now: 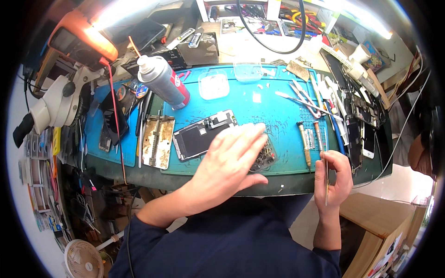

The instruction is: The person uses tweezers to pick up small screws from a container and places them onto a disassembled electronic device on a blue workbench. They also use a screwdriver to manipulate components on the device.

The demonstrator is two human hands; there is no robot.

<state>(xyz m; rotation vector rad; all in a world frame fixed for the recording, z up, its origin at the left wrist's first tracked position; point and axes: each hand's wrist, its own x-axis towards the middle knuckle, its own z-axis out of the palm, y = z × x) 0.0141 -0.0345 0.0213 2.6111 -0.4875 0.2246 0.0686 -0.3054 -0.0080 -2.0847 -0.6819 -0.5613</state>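
Note:
My left hand [232,160] is stretched out flat, fingers together, holding nothing visible. It hovers over the right end of a phone screen assembly [197,141] with a black back and small metal parts at its upper edge. Partly covered by those fingers is a clear container [265,160] of tiny dark parts, perhaps screws. Off the mat's front edge, my right hand [337,178] pinches a slim metal tool [327,180] pointing toward me; its exact kind is hard to make out. Just beyond it lie two screwdrivers, one with a tan handle [306,150].
Left of the phone assembly sits a worn metal holder [158,141]. A spray can [164,81] stands behind it. Clear tubs [213,85] rest at the mat's back. Tweezers and pliers [308,99] lie at right, near phone parts [368,143]. An orange multimeter [83,41] stands back left.

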